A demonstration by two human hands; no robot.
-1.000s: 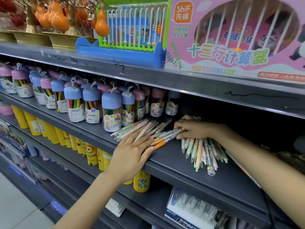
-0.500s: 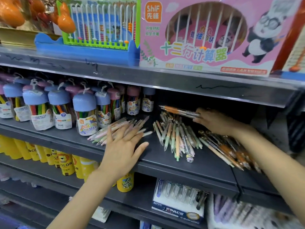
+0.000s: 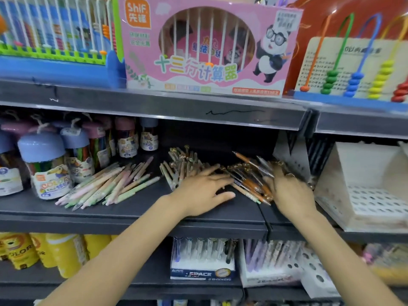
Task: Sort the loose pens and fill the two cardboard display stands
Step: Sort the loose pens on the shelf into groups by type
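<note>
Three heaps of loose pens lie on the dark middle shelf [image 3: 132,215]. Pastel pink and green pens [image 3: 110,184] fan out at the left. A middle heap of pale pens [image 3: 181,162] sits behind my left hand [image 3: 205,191], which lies flat with spread fingers on that heap's near end. Orange and brown pens [image 3: 249,175] lie at the right, and my right hand [image 3: 289,193] rests on them with fingers spread. A white cardboard display stand [image 3: 371,202] with a perforated tier stands at the far right, with no pens in it.
Blue- and pink-capped tubs of coloured pens [image 3: 44,164] crowd the shelf's left. Boxed abacus toys [image 3: 209,47] fill the shelf above. Below are yellow tubs [image 3: 55,252], a boxed pen display [image 3: 203,259] and another perforated white stand [image 3: 313,270].
The view swung right. My left hand left the pastel pens for the middle heap. My right hand put down the orange pens it held and now lies on the right heap.
</note>
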